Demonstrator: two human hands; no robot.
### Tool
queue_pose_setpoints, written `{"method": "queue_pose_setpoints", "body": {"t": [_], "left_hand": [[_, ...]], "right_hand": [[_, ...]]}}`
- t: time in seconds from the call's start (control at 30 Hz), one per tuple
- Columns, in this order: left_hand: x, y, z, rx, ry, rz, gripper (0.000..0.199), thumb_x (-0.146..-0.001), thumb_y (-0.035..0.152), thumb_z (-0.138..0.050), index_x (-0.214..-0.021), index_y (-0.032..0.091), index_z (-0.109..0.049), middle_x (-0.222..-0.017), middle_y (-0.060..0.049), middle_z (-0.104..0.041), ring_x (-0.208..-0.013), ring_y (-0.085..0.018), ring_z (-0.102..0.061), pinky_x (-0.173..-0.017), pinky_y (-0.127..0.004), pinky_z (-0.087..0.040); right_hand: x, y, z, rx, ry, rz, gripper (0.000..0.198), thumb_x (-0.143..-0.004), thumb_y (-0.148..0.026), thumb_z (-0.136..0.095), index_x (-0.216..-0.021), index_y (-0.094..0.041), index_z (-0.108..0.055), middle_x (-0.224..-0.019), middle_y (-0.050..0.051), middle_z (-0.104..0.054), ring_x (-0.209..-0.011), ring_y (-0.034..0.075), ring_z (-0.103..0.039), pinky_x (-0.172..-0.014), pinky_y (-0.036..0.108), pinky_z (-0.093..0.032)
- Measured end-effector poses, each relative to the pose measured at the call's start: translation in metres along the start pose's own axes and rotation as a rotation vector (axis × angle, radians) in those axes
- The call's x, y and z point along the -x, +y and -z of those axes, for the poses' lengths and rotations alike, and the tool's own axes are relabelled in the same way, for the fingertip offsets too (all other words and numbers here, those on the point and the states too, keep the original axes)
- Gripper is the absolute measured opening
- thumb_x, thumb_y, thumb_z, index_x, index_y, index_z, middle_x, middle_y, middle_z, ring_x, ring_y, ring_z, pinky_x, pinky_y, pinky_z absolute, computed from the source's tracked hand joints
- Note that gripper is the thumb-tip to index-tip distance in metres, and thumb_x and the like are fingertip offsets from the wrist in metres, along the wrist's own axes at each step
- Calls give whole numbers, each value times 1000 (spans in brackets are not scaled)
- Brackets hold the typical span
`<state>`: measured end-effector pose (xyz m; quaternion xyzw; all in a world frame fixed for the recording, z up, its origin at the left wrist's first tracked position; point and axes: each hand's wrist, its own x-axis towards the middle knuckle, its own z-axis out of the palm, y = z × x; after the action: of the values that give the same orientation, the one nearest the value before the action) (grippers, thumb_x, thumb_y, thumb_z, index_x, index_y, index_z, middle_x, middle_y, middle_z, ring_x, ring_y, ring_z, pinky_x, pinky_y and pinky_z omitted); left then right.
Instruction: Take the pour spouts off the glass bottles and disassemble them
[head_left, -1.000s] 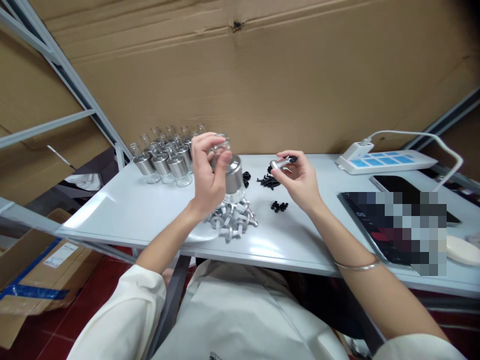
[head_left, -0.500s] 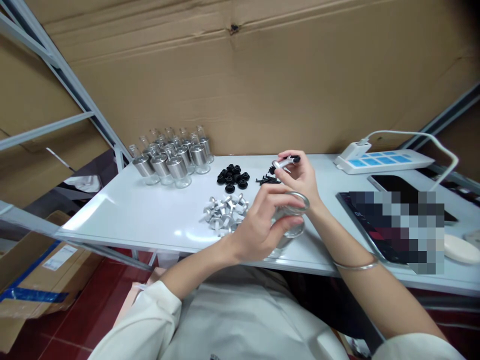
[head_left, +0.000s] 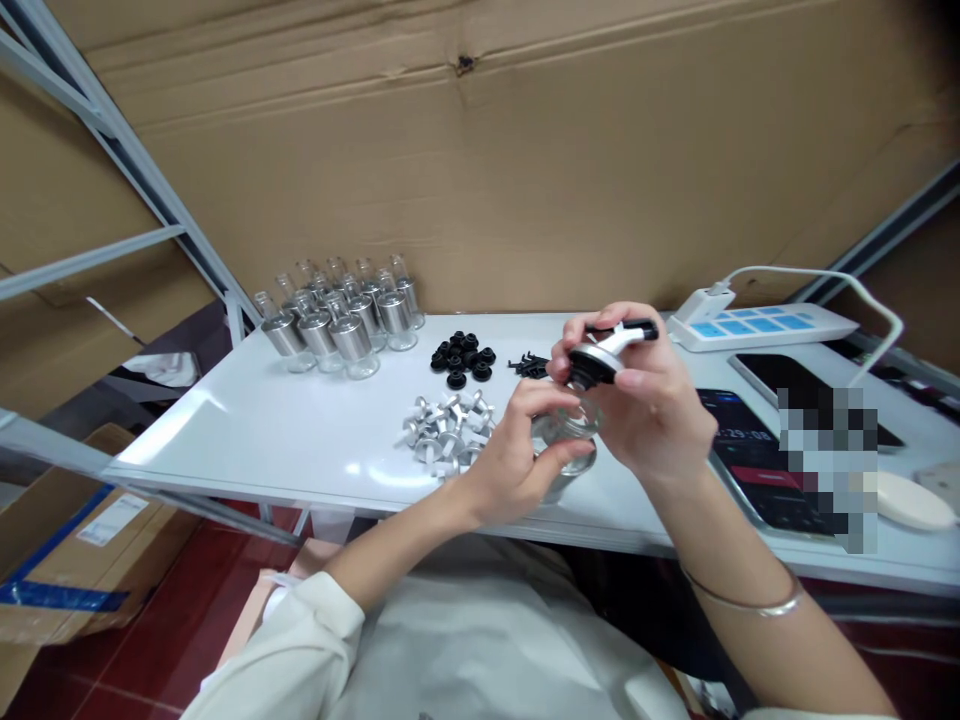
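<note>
My left hand (head_left: pixel 517 455) is closed around a clear glass bottle (head_left: pixel 574 425), low over the table's front part. In my right hand (head_left: pixel 649 410) is a stopper with a silver disc, black underside and a white-and-black spout (head_left: pixel 600 358), gripped by the fingers. The stopper's black underside sits just above the bottle's mouth; whether they touch I cannot tell. Left of my hands lies a pile of silver disc-shaped spout pieces (head_left: pixel 450 430). Behind it are black rubber stoppers (head_left: pixel 461 355) and a small heap of thin black parts (head_left: pixel 529 365).
Several glass bottles with metal sleeves (head_left: pixel 351 340) stand at the table's back left. On the right are a power strip (head_left: pixel 772 325) with a white charger (head_left: pixel 705 305), two phones (head_left: pixel 765 460) and a round cream object (head_left: pixel 911 500). A cardboard wall (head_left: pixel 480 180) rises behind.
My right hand has moved right and nearer, turning the stopper so its black underside faces the bottle. The bottle, still in my left hand, now has its mouth below the stopper.
</note>
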<state>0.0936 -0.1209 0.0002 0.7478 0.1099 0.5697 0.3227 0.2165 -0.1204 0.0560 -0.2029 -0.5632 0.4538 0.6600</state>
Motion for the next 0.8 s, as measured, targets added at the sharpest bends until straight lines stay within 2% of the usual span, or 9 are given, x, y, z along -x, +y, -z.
{"method": "queue_pose_setpoints", "body": {"t": [0.27,0.43,0.57,0.67,0.8], "left_hand": [[3,-2,0,63,0,29,27,-90,26,-51,-107,27,-29,-112,-5,-41,-110,-17,-47,-93,-40,-44],[4,6,3,96,-17,120,37,-89,26,-52,-115,28,-26,-119,-8,-41,-110,-18,-50,-94,-40,-44],[-2,15,6,139,-87,154,35,-91,27,-48,-120,27,-27,-122,-8,-48,-111,-19,-53,-97,-42,-44],[-6,15,8,150,-122,140,36,-91,29,-48,-122,28,-29,-131,-9,-45,-120,-21,-49,-101,-43,-41],[-9,11,12,121,-136,128,35,-91,31,-49,-122,30,-33,-127,-7,-48,-116,-19,-51,-100,-41,-42]], "right_hand": [[16,0,3,26,-18,12,30,-68,-37,-71,-90,-26,-55,-86,3,-54,-82,19,-52,-71,35,-47],[17,0,6,33,-48,40,17,-72,-33,-66,-82,-23,-56,-84,3,-55,-82,19,-51,-73,34,-44],[15,4,2,86,-27,45,17,-78,-37,-61,-76,-22,-54,-81,2,-53,-79,17,-50,-73,33,-42],[15,7,-4,143,12,63,18,-81,-36,-60,-75,-23,-49,-80,0,-52,-77,15,-50,-73,31,-42],[14,9,-9,168,5,58,21,-82,-31,-62,-73,-22,-44,-77,-2,-53,-70,13,-50,-64,28,-42]]}}
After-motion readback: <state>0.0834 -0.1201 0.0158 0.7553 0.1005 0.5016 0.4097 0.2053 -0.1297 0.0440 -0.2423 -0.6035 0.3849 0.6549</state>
